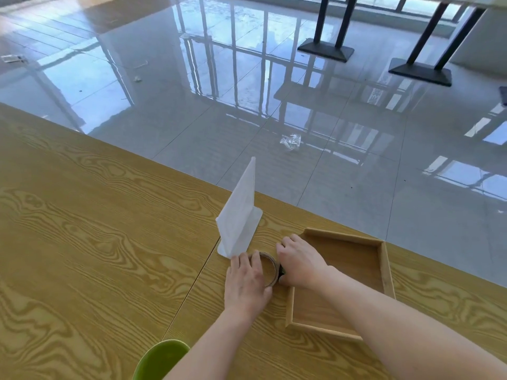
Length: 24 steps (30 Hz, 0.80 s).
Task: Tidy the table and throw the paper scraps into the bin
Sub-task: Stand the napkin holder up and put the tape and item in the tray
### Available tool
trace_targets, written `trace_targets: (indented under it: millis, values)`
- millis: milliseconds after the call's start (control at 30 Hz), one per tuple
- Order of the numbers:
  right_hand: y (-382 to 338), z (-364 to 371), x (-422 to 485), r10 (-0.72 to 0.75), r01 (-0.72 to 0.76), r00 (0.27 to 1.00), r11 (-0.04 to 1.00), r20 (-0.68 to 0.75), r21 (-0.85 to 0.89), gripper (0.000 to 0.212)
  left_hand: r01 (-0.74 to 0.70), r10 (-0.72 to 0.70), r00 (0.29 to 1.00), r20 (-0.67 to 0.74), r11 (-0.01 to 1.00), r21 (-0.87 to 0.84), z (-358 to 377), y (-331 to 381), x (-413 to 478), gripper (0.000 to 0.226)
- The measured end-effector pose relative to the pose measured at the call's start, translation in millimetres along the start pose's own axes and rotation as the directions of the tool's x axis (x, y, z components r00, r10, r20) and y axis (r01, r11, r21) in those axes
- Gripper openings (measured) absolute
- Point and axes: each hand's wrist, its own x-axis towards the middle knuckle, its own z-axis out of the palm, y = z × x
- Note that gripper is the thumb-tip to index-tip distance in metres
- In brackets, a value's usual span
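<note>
Just left of the empty wooden tray (385, 272), our left hand (245, 283) and right hand (300, 263) clasp a tape roll (270, 266), so tidying seems unfinished; no bin shows.

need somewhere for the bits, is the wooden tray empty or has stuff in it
Empty as far as visible: the wooden tray shows bare floor; the right forearm hides part.

We see our two bare forearms rising from the lower right of the frame; our left hand (247, 281) lies palm down, our right hand (300, 261) curled, close together.
</note>
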Motion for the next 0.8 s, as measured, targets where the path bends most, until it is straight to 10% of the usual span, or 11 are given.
trace_targets:
  millis: [300, 800]
  values:
    - [30.5, -3.6, -26.9, 0.243, -0.161, 0.944, 0.929, -0.223, 0.333, 0.071, 0.015, -0.029, 0.997, -0.078, 0.985, -0.171, -11.4, -5.8, -14.2, 0.091]
    - [34.2, 39.8, -42.2, 0.306, -0.249, 0.951, 0.836, -0.038, 0.49, 0.077, -0.015, -0.021, 0.988, -0.15, 0.971, -0.239, -26.1, 7.7, -30.8, 0.097]
